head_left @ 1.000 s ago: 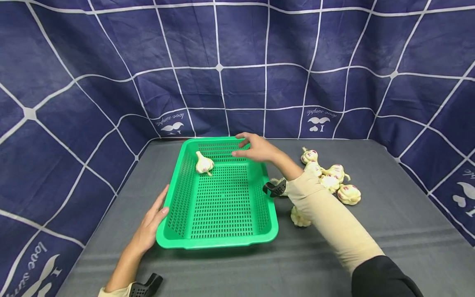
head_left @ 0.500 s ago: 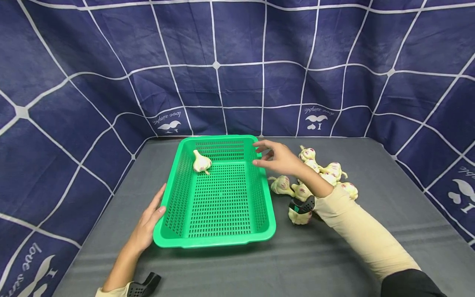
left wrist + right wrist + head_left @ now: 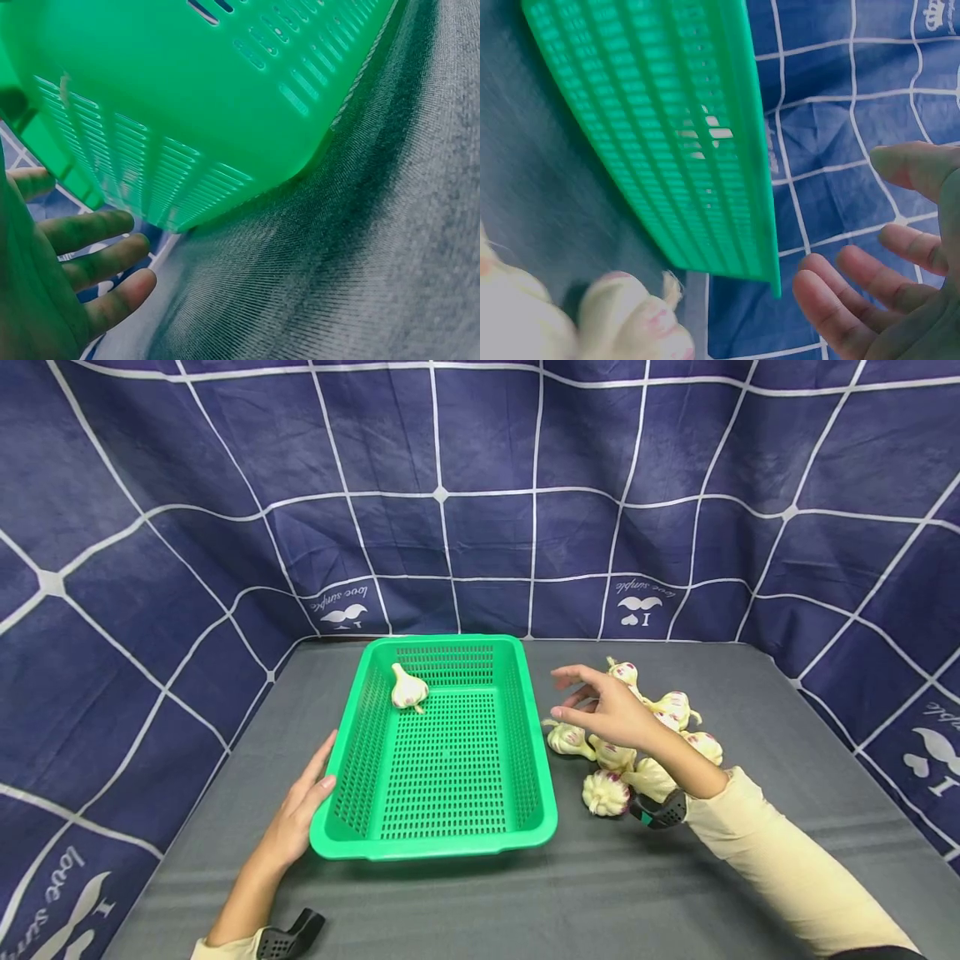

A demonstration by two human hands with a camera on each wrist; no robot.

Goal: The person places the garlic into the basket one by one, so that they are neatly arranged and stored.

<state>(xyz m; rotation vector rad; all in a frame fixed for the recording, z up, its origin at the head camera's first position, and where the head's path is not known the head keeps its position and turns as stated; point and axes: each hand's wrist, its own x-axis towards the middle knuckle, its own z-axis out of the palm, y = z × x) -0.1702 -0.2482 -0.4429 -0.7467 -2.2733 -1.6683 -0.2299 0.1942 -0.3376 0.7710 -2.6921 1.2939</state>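
Observation:
A green perforated plastic basket [image 3: 442, 848] stands on the grey cloth, with one garlic bulb [image 3: 408, 688] at its far left inside. Against the basket's left rim rests my left hand [image 3: 294, 814], its fingers extended along the outside; the left wrist view shows those fingers [image 3: 97, 232] spread beside the basket wall. My right hand [image 3: 611, 710] hovers over the garlic pile [image 3: 613, 753], right of the basket. It holds nothing, and its fingers [image 3: 847, 300] are loosely bent with the thumb apart. Part of the pile is hidden behind the right hand and forearm.
Several garlic bulbs [image 3: 606, 793] lie close together right of the basket. A grey cloth [image 3: 480, 910] covers the table. Behind it and at both sides hangs a blue curtain [image 3: 487, 535] with white grid lines.
My right hand has moved right and toward me, from over the basket's far right corner to above the garlic pile. My left hand stays at the rim, and the basket keeps its place.

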